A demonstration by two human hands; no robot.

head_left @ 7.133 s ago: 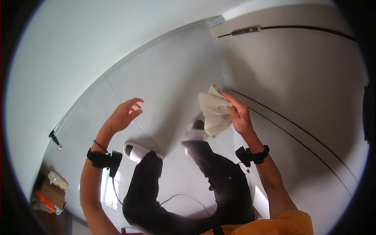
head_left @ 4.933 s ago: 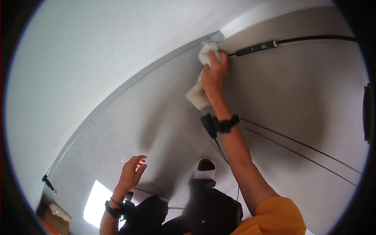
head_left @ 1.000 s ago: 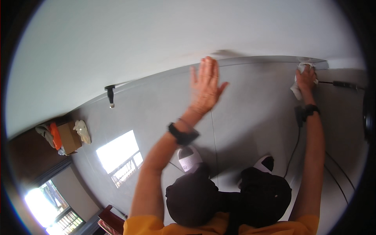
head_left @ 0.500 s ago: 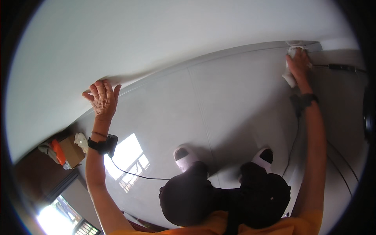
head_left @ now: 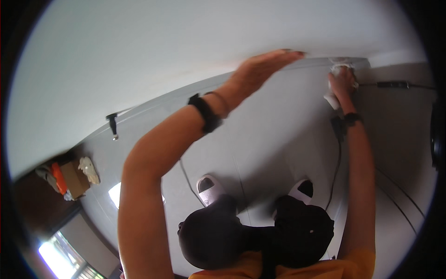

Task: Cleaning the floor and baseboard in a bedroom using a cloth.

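At the far right, my right hand [head_left: 343, 84] presses a crumpled white cloth [head_left: 331, 100] against the grey baseboard [head_left: 200, 88] near its right end. The cloth bunches around my fingers and partly hides them. My left arm reaches across to the right, and my left hand [head_left: 267, 69] lies along the foot of the pale wall [head_left: 153, 60], fingers stretched out and holding nothing. Whether its palm touches the wall cannot be seen. A black door stop [head_left: 112, 124] with a shiny round tip sticks out from the baseboard at the left.
My slippered feet [head_left: 211, 189] stand on the grey tiled floor [head_left: 260, 135]. A cardboard box [head_left: 75, 179] and a white bag [head_left: 88, 170] sit at the far left. Beside my right hand lies a black inline cable piece [head_left: 392, 84]; thin cables cross the floor.
My left hand has swung right along the wall from the left side, uncovering the door stop. My right hand stays on the cloth, and the view has shifted slightly.
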